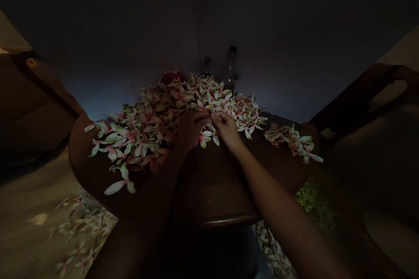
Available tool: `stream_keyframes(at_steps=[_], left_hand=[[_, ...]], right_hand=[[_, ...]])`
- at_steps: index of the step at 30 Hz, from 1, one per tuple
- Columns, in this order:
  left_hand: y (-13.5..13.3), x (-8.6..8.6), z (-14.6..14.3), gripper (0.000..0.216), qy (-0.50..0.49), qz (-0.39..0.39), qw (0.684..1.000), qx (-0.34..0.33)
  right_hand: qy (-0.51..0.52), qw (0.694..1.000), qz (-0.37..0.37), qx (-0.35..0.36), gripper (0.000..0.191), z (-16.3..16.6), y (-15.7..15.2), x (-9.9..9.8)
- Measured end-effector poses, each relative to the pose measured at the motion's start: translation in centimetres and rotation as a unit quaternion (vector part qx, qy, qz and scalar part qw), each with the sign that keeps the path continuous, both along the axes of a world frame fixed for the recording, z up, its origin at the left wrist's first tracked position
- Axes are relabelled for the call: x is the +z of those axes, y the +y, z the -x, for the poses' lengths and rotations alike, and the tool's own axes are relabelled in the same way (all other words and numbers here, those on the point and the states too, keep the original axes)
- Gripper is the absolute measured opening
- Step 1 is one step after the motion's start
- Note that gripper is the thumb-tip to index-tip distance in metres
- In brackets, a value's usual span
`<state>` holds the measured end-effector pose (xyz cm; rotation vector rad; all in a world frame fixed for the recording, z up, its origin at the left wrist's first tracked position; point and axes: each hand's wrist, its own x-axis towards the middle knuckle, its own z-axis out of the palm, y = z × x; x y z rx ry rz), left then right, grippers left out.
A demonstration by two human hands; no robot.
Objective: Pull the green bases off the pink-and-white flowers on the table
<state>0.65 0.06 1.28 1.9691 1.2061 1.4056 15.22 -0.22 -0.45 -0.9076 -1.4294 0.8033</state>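
Pink-and-white flowers [150, 117] with narrow pale green-tipped petals lie heaped on a dark round wooden table [212, 196]. My left hand [191, 127] is at the front of the heap, its fingers bent and pointing toward the right hand. Close against it, my right hand [229, 130] is closed in a pinch. The fingertips of both hands nearly meet. Whatever lies between them is too dark and small to make out. Just below the fingertips a few petals [205, 136] show. A separate cluster of flowers [291, 141] rests at the table's right side.
Behind the heap stand a clear bottle [230, 69] with a dark cap, a smaller glass item [206, 66] and something red [173, 76], near the wall corner. More flowers [88, 222] lie below at left. Green pieces [316, 205] lie below right. A dark chair [356, 96] stands at right.
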Motion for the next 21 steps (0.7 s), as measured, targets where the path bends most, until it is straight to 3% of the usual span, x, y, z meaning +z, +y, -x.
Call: stream_keyframes(at_steps=[8,21], left_hand=[[-0.56,0.43,-0.22,0.021,-0.013,0.031,0.999,-0.004],[0.19,-0.15,-0.03,0.02,-0.043,0.04,0.998,-0.014]], right_hand=[[0.014,0.999,-0.041,0.011,0.031,-0.33,0.05,0.06],[0.033,0.999,-0.005,0.017,0.03,-0.23,-0.44,0.39]])
